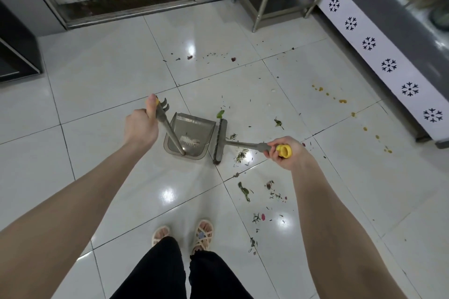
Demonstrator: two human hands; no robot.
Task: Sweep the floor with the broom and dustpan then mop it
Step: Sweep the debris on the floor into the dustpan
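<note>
Head view: left grip, mid-frame left, is curled round the upright handle of the dustpan, thumb on top. Right grip, mid-frame right, is curled round the yellow-ended handle of the broom. Pan sits on the floor at centre, brush head just beside its right edge. We'd say sweeping's barely begun: pan looks near empty, leaf scraps lie right of the brush, lower centre & upper centre, w/ yellow spots at right. No mop in view, so mopping's all left.

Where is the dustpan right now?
The dustpan sits on the tiled floor in the middle of the head view, just left of the broom, with the left hand gripping its handle.
</note>
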